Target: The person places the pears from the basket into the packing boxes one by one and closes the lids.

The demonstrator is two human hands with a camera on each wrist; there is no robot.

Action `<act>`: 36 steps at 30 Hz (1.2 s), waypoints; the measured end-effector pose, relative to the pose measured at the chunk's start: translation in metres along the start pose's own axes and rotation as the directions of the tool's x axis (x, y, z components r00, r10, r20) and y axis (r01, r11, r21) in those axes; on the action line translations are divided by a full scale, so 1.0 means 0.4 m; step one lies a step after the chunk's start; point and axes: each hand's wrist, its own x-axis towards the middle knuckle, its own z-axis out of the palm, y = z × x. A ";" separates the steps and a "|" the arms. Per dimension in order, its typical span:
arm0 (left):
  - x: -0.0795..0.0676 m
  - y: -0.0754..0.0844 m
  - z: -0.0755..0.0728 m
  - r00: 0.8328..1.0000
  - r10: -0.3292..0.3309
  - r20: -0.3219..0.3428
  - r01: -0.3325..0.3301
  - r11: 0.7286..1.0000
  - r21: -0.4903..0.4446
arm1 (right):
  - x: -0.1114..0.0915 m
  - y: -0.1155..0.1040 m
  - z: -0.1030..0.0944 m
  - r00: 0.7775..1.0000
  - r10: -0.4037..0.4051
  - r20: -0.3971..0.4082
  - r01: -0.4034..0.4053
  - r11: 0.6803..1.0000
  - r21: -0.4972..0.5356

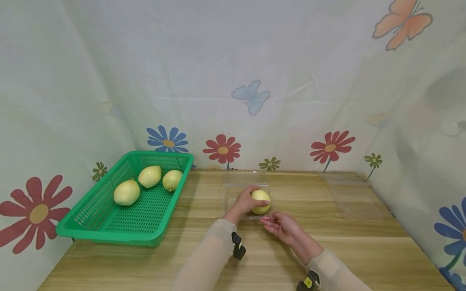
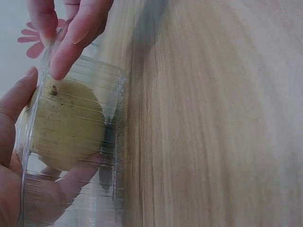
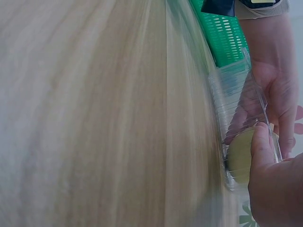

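Note:
A clear plastic clamshell box (image 1: 231, 199) lies on the table with its lid folded back toward the wall. Inside it is a pale yellow pear (image 1: 260, 201), its stem end seen through the ribbed side in the left wrist view. My left hand (image 1: 245, 203) reaches into the box and grips the pear, thumb on the near side and fingers round it. At the box's near right corner, my right hand (image 1: 285, 228) pinches the rim; its thumb (image 3: 260, 144) lies against the outer wall in the right wrist view.
On the left stands a green basket (image 1: 109, 237) with three pears (image 1: 126, 192) in it. Another clear plastic box (image 1: 358, 200) lies on the right of the wooden table (image 1: 273, 266). A flower-printed cloth (image 1: 276, 133) hangs behind and at both sides.

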 end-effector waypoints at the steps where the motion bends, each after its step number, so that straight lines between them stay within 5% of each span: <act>1: 0.000 0.000 0.000 1.000 -0.001 0.001 0.001 1.000 0.000 | 0.001 0.000 0.000 1.000 0.000 0.001 0.000 1.000 -0.001; 20: -0.003 0.007 -0.005 1.000 -0.016 0.018 0.016 1.000 0.025 | -0.005 0.004 -0.004 1.000 0.005 0.009 -0.005 1.000 -0.001; 28: 0.001 0.027 -0.049 1.000 0.006 -0.009 -0.005 0.984 0.180 | -0.005 -0.002 -0.004 0.999 -0.003 0.033 0.002 1.000 0.017; 36: 0.002 0.061 -0.108 0.995 0.095 -0.031 -0.078 0.932 0.354 | -0.007 0.000 -0.002 1.000 0.000 0.026 0.000 1.000 0.026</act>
